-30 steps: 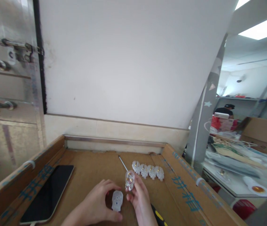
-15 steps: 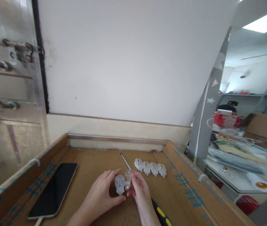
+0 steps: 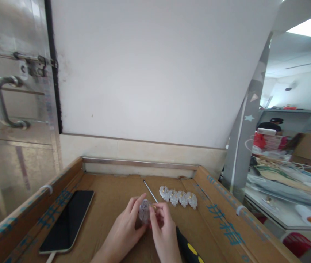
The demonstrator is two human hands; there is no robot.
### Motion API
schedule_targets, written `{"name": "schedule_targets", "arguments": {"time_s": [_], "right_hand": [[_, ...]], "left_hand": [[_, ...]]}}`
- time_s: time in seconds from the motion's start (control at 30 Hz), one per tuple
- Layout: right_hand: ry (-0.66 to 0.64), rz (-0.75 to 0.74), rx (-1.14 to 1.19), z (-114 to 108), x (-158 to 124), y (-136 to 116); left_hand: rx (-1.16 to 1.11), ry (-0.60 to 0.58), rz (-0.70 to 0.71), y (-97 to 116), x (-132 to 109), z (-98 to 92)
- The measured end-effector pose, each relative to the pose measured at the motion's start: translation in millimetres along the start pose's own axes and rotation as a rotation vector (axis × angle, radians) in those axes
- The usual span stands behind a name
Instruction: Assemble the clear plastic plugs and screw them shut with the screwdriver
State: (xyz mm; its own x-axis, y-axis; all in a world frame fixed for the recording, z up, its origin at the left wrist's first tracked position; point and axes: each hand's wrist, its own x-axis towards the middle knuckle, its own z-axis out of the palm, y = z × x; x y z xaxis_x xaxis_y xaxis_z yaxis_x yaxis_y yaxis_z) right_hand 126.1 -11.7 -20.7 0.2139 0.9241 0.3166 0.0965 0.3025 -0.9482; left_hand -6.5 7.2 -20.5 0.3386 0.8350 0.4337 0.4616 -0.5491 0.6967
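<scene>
My left hand [image 3: 124,231] and my right hand [image 3: 164,228] meet over the cardboard surface and together grip a clear plastic plug [image 3: 145,212], its two halves pressed together between the fingertips. Both hands have their fingers closed on it. Just behind my right hand lies a row of several more clear plugs [image 3: 179,197] with brass pins. A screwdriver [image 3: 172,226] lies under my right hand, its thin metal shaft pointing away and its black and yellow handle showing by my wrist.
A black phone [image 3: 69,219] with a cable lies at the left on the cardboard tray [image 3: 221,223], which has raised side flaps. A metal door with a handle [image 3: 2,102] stands at the left. A cluttered table and a person are at the far right.
My left hand lifted the flat cover half off the cardboard and brought it against the half in my right hand. The two halves are now pressed together between both hands.
</scene>
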Motion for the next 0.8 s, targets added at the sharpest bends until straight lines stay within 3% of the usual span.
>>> {"name": "schedule_targets", "arguments": {"time_s": [0.13, 0.57, 0.8], "right_hand": [[-0.048, -0.065, -0.134, 0.0, -1.1, -1.2], [-0.034, -0.054, -0.155, 0.3, 1.5, 5.6], [0.044, -0.059, -0.152, -5.7, 6.0, 9.5]], "left_hand": [[0.042, 0.002, 0.049, -0.8, -0.2, 0.7], [-0.113, -0.041, 0.059, -4.8, -1.2, 8.4], [-0.177, 0.037, 0.005, -6.0, 0.3, 7.1]]}}
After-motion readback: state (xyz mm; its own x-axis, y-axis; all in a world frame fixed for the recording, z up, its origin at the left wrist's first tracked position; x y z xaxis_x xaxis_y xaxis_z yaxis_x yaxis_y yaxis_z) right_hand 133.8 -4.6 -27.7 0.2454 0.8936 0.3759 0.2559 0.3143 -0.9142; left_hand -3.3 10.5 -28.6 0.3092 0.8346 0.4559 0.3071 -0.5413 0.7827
